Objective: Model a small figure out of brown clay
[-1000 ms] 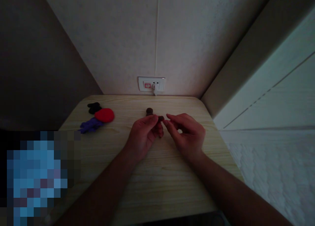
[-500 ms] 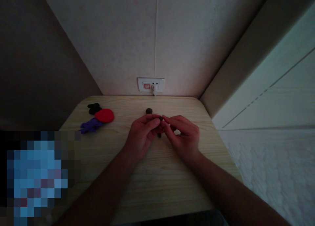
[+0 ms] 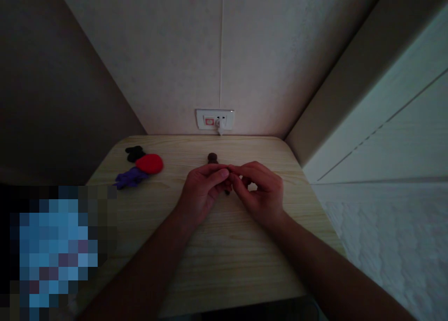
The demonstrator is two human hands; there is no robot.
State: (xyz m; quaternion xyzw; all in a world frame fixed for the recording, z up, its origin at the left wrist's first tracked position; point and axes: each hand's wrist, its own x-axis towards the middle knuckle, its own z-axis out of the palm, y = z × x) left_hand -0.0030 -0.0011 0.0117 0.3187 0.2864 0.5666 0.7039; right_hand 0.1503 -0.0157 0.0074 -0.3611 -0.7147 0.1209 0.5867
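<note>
Purple lump (image 3: 131, 177), black lump (image 3: 135, 153) and red disc (image 3: 150, 163) lie left of and below the wall socket (image 3: 214, 120). Beneath the socket, the left hand (image 3: 206, 185) grips a mostly hidden brown piece (image 3: 227, 191); a brown lump (image 3: 212, 157) lies nearer the socket. Right hand (image 3: 262, 183), below-right of it: fingertips meet the left's, grip unclear.

Brown lump (image 3: 212, 157) partly hidden, forearms (image 3: 147, 260) cropped

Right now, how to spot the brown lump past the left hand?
On the table, find the left hand, below the wall socket. The brown lump shows just past it, partly hidden. Its round brown top sets it apart from the red lump, black lump and purple lump at left.
</note>
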